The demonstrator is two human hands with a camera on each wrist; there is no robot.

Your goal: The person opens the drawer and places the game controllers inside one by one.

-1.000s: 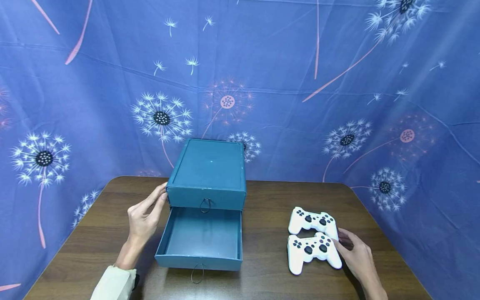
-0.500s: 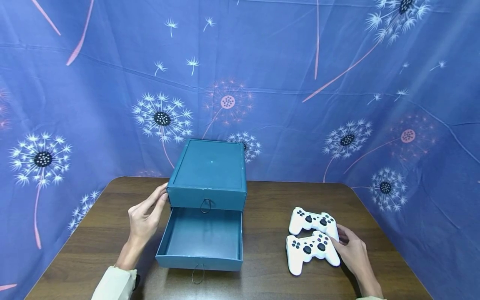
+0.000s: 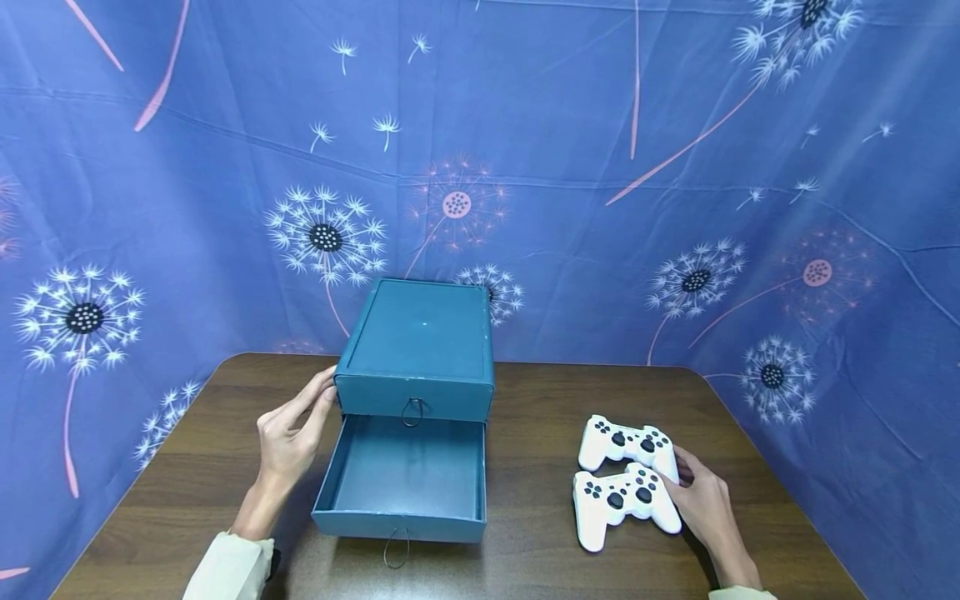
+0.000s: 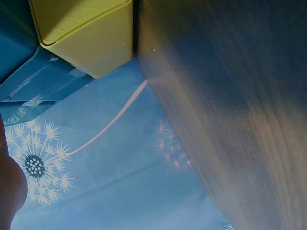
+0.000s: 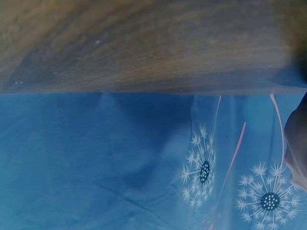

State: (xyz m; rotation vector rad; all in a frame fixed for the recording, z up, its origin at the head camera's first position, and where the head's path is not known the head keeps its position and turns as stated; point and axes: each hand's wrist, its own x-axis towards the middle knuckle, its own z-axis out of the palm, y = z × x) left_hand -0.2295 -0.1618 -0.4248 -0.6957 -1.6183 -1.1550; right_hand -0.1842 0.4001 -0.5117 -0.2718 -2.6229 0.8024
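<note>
Lower left of the head view, a forearm in a cream sleeve [image 3: 228, 568] angles up toward centre. The left hand [image 3: 288, 433] is pretty much open, fingers straight and relaxed, tips resting against the left side of the teal two-drawer storage box [image 3: 416, 354], right at its upper front corner. It's not gripping anything. The box's lower drawer [image 3: 401, 487] is pulled out toward the bottom of the frame, with a thin wire loop handle hanging off its front.

Over at lower right, two white game controllers with dark buttons sit side by side on the dark wooden table [image 3: 525, 467]. The right hand [image 3: 701, 500] comes in from the bottom right corner, fingers curled around the right grip of the nearer white controller [image 3: 624, 500]. The farther white controller [image 3: 626, 442] lies just above it, nearly touching.
</note>
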